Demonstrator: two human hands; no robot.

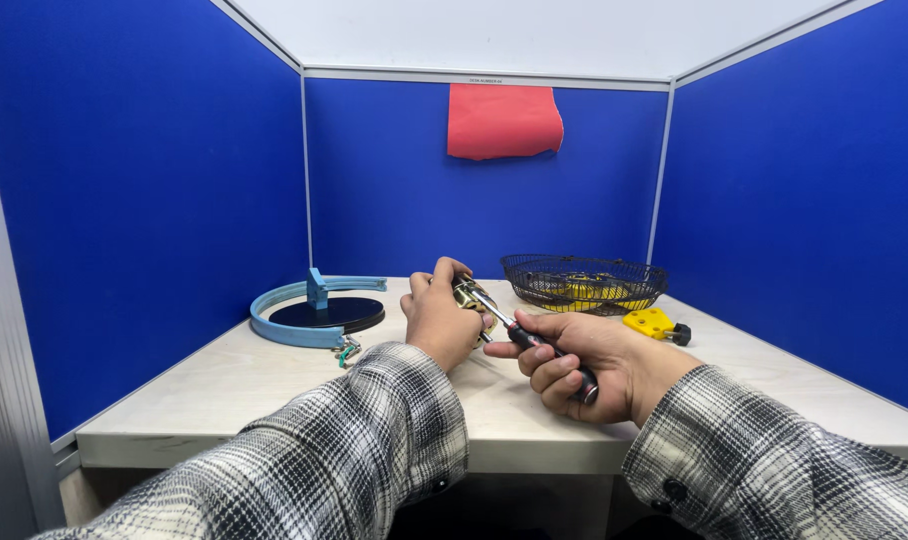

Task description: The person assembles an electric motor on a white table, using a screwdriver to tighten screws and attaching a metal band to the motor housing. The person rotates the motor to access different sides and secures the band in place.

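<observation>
I see the right hand (574,362) clenched around a screwdriver (534,350), its tip set against a small brass-coloured metal part (468,294) that the left hand (439,315) grips above the table (274,385). Behind the hands stands a wire basket (584,281) with yellow pieces inside; a yellow block (652,322) lies beside it. To the left rests a light-blue ring (309,310).

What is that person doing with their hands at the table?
A person in a plaid shirt holds a small brass-coloured metal part in the left hand. The right hand grips a screwdriver with its tip against that part. On the table lie a light blue ring with a black disc, a black wire basket holding yellow pieces, and a yellow part.
</observation>
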